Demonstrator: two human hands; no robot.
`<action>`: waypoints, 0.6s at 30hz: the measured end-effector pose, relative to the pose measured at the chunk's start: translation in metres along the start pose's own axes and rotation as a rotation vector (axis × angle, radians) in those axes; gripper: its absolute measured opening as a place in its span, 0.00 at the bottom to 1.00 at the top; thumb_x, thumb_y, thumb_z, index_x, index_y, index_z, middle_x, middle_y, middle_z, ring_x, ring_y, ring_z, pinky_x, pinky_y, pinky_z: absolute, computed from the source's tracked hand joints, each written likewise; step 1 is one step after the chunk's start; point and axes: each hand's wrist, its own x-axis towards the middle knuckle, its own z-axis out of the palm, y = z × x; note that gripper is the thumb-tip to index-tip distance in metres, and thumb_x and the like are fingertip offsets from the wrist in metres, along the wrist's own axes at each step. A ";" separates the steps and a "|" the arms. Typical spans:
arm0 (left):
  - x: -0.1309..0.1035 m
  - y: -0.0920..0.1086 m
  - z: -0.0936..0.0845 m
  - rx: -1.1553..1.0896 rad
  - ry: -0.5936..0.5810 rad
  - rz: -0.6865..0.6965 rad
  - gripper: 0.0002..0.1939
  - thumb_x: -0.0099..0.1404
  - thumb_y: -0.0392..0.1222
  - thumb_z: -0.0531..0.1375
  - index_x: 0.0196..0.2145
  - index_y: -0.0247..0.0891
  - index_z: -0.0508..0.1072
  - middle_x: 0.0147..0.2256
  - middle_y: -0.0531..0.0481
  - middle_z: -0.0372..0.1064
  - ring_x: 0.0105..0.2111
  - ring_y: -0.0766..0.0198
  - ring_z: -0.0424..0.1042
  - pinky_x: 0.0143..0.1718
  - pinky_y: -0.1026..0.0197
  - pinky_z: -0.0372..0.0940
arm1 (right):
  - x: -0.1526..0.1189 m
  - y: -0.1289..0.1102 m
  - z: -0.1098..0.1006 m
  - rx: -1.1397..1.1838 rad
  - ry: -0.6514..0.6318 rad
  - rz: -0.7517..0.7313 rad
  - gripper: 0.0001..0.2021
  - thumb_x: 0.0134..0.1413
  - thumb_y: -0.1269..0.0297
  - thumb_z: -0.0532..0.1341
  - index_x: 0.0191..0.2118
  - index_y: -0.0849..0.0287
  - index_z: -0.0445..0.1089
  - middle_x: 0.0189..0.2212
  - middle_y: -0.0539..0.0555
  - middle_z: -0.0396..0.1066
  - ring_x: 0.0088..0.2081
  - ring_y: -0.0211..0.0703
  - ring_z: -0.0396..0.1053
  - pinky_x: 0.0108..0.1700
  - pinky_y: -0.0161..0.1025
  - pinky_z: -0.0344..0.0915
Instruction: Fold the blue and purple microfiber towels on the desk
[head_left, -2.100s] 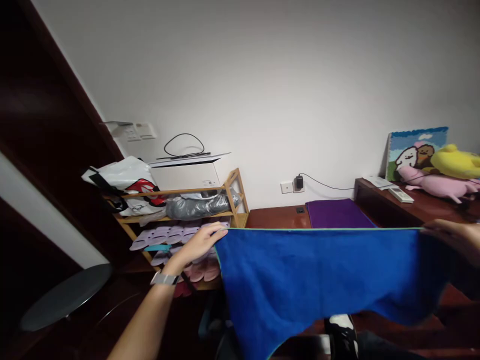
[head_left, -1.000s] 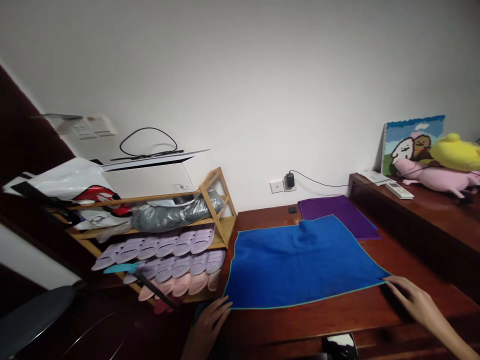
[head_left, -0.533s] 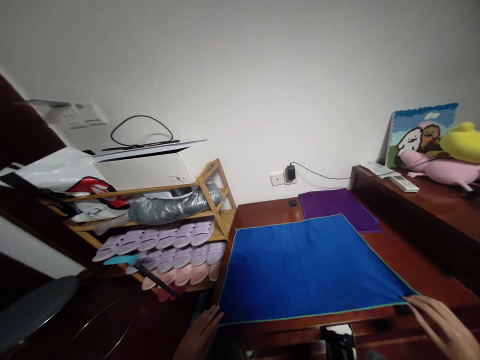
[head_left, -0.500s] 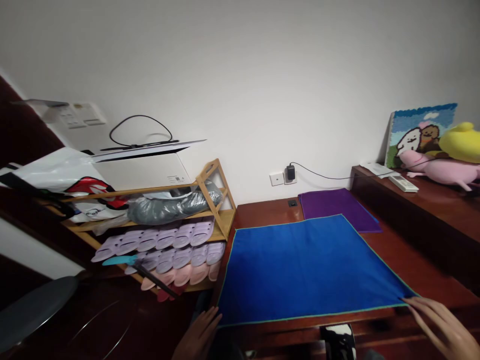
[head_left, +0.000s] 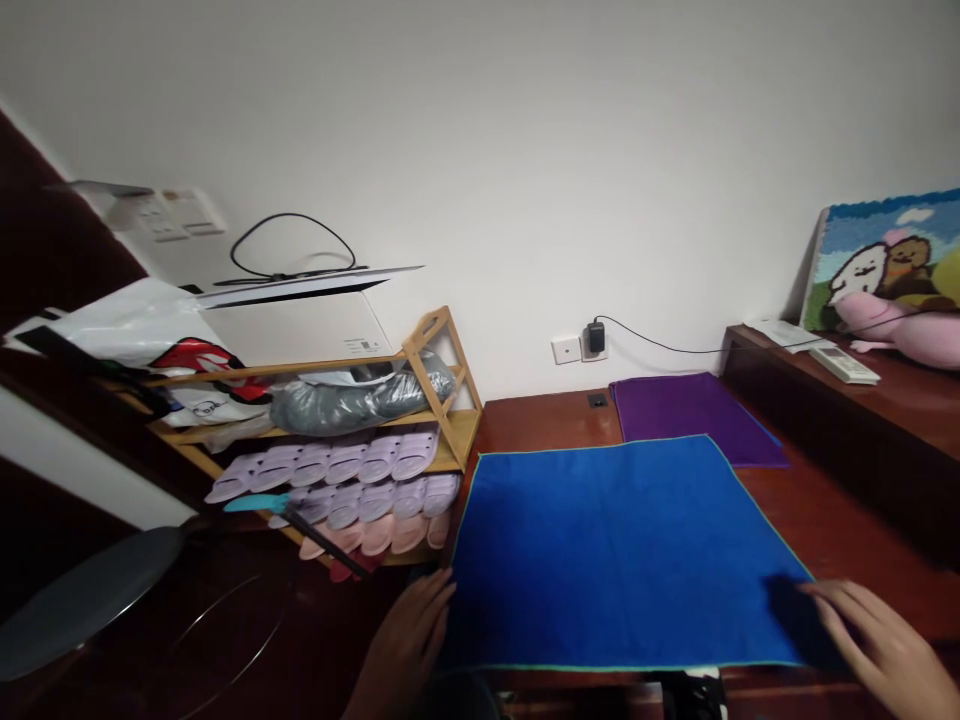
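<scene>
A blue cloth (head_left: 622, 555) with a pale green hem lies spread flat on the dark red wooden table (head_left: 544, 424). At its lower left edge is my left hand (head_left: 411, 635), its fingers stretched forward and close together beside the hem. My right hand (head_left: 874, 630) is at the lower right corner, fingers extended over the cloth's edge and casting a shadow on it. No object shows in either hand. Behind the blue cloth, partly under its far edge, lies a folded purple cloth (head_left: 694, 412).
A wooden rack (head_left: 466, 425) at left holds rows of lilac and pink slippers (head_left: 346, 460), a white box (head_left: 300, 332) and bags. A black charger (head_left: 596, 335) is in the wall socket. At right, a raised ledge (head_left: 911, 400) bears a remote (head_left: 844, 363), a pink plush (head_left: 919, 332) and a picture.
The view has shifted slightly, so the surroundings sit further right. The blue cloth's near edge now reaches lower in view, toward me. Both hands have moved up slightly along its sides.
</scene>
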 end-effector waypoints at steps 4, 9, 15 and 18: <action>0.106 0.011 0.042 -0.123 -0.090 -0.084 0.21 0.77 0.41 0.49 0.58 0.42 0.76 0.61 0.45 0.73 0.63 0.54 0.70 0.66 0.47 0.65 | 0.092 -0.083 0.057 0.058 -0.245 -0.147 0.25 0.71 0.46 0.48 0.52 0.49 0.79 0.53 0.57 0.79 0.56 0.55 0.76 0.61 0.54 0.72; 0.205 0.022 0.104 -0.121 -0.302 -0.196 0.24 0.79 0.45 0.49 0.68 0.42 0.67 0.69 0.44 0.60 0.70 0.54 0.57 0.72 0.47 0.52 | 0.174 -0.166 0.166 0.011 -0.521 -0.282 0.33 0.73 0.44 0.43 0.72 0.58 0.61 0.70 0.60 0.60 0.70 0.55 0.59 0.72 0.55 0.56; 0.202 -0.025 0.142 -0.051 -0.402 -0.327 0.31 0.78 0.58 0.51 0.72 0.43 0.61 0.72 0.38 0.52 0.72 0.43 0.52 0.70 0.36 0.50 | 0.198 -0.175 0.244 -0.116 -0.613 -0.235 0.37 0.72 0.42 0.39 0.75 0.60 0.53 0.74 0.61 0.49 0.75 0.56 0.46 0.74 0.59 0.45; 0.187 -0.048 0.147 -0.023 -0.379 -0.387 0.34 0.77 0.62 0.48 0.73 0.43 0.59 0.73 0.37 0.48 0.73 0.43 0.49 0.71 0.38 0.48 | 0.205 -0.147 0.242 -0.199 -0.608 -0.206 0.36 0.72 0.42 0.38 0.75 0.58 0.52 0.74 0.58 0.49 0.75 0.53 0.44 0.74 0.57 0.43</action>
